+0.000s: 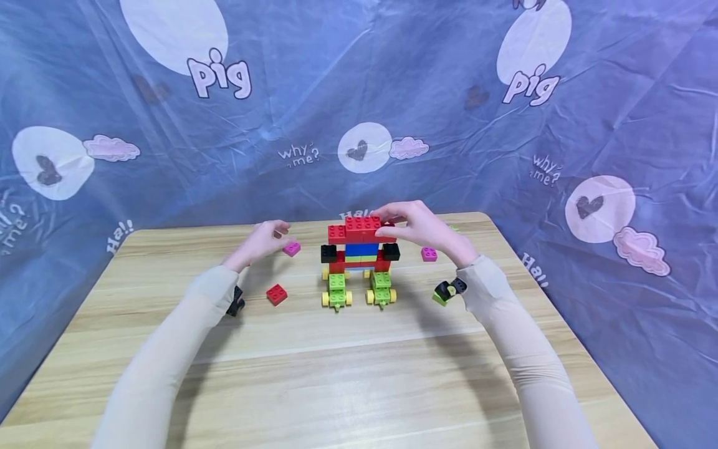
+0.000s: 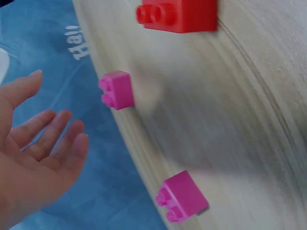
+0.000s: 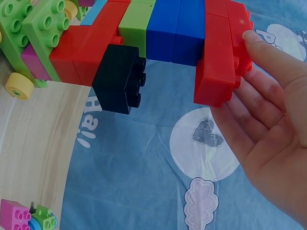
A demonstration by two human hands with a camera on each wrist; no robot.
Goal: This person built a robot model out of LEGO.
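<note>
A toy brick structure [image 1: 361, 251] stands upright at the table's middle: red bricks on top, blue and green in the centre, black bricks at both sides, green wheeled bases below. My right hand [image 1: 417, 226] grips a red brick [image 3: 238, 33] at its top right, thumb in front and fingers behind. My left hand [image 1: 262, 242] hovers left of the structure, its fingers loosely bent around nothing. Beside that hand lies a pink brick [image 1: 291, 249]. Two pink bricks show in the left wrist view, one [image 2: 117, 90] beyond the fingers and another [image 2: 183, 196] lower down.
A loose red brick [image 1: 277, 294] lies front left of the structure, with black pieces [image 1: 236, 303] partly behind the left sleeve. To the right are a pink brick [image 1: 429, 254] and a black and green piece [image 1: 447, 291]. Blue printed cloth [image 1: 314, 181] hangs behind the table.
</note>
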